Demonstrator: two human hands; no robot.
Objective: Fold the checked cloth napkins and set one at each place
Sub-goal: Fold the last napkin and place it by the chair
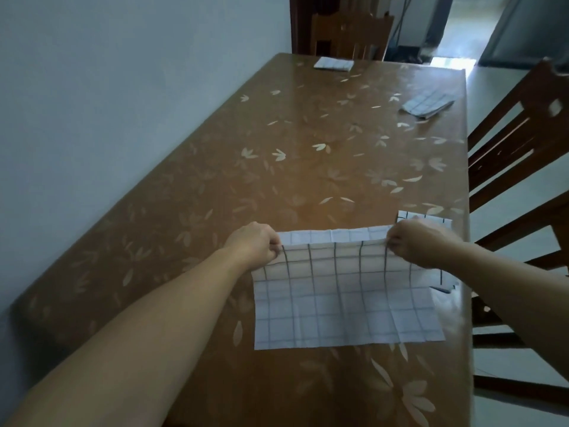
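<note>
head view: a long brown surface with a pale leaf pattern runs away from the camera, its left side against a light wall. both bare forearms reach in from the bottom of the picture to a checked napkin that lies near the right-hand edge of the surface, close to the person.

the left hand has its fingers curled in, pinching the far left corner of the napkin. the right hand does the same at the far right corner, its fingers bunched tight on the cloth. the edge between the two hands is pulled straight and held slightly off the surface, while the near edge lies flat. a paler strip of the same cloth shows just beyond the held edge, flat on the surface.

beneath the right hand and wrist lies another checked cloth, partly hidden, its corners showing beyond the hand and beside the forearm, close to the right edge of the surface.

further off, a folded napkin sits by the right edge, in front of a wooden chair. a second folded napkin lies at the far end, in front of another chair. behind that, a bright doorway opens onto a lit floor.
</note>
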